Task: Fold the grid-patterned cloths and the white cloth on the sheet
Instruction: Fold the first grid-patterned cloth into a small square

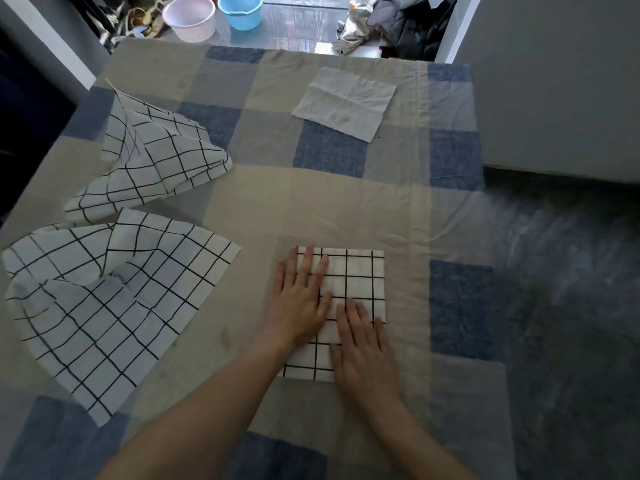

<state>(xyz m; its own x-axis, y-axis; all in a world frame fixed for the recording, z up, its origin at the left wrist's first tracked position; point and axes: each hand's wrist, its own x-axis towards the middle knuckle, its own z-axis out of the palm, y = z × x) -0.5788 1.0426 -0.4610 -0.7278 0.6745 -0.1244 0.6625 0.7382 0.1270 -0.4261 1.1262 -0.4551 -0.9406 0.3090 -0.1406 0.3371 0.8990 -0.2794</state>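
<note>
While the left hand point(300, 299) lies flat with fingers spread on the folded grid cloth point(356, 282), the right hand point(362, 351) presses beside it, fingers straight and close together, on the cloth's near edge. That folded square sits at lower centre of the checked sheet point(311, 202). Two unfolded grid cloths lie rumpled to the left, one at lower left point(104, 306), one above it point(156, 157). The white cloth point(344, 102) lies flat at upper centre. Two basins, pink point(189, 17) and blue point(240, 10), stand beyond the sheet.
</note>
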